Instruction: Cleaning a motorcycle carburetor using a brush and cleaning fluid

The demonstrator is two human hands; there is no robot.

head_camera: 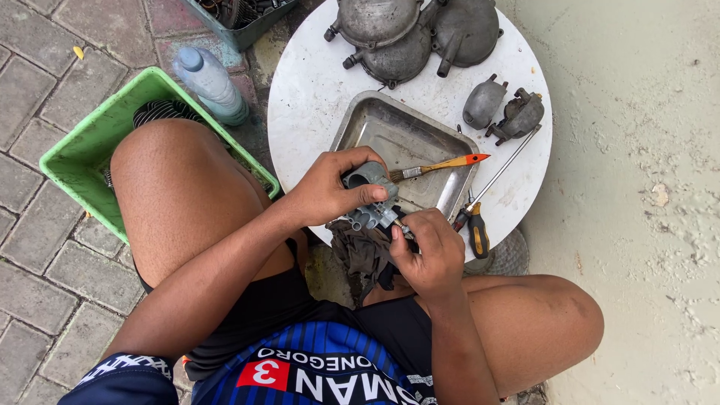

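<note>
Gripping a small grey engine part (369, 196), the left hand (330, 187) wraps it from the 9 o'clock side, thumb lying across its front and fingers curled over the top. The right hand (429, 251) is clenched just beside the part at 5 o'clock, fingertips pinched at its lower end; what they pinch is too small to tell. A dark rag (365, 255) hangs below both hands. The part sits over the near edge of a round white table (307, 97), at the lower left corner of a metal tray (397, 139). A paintbrush (439, 166) with an orange handle lies across the tray, bristles touching the part. At 3 o'clock a screwdriver (487, 195) rests on the table rim. Two more grey parts (504, 109) lie at 1 o'clock, and large metal covers (412, 30) at 12 o'clock. A green crate (82, 146) and a plastic bottle (210, 82) stand on paving bricks (45, 255) at 9 to 10 o'clock. Bare concrete (645, 210) lies open at 3 o'clock.
</note>
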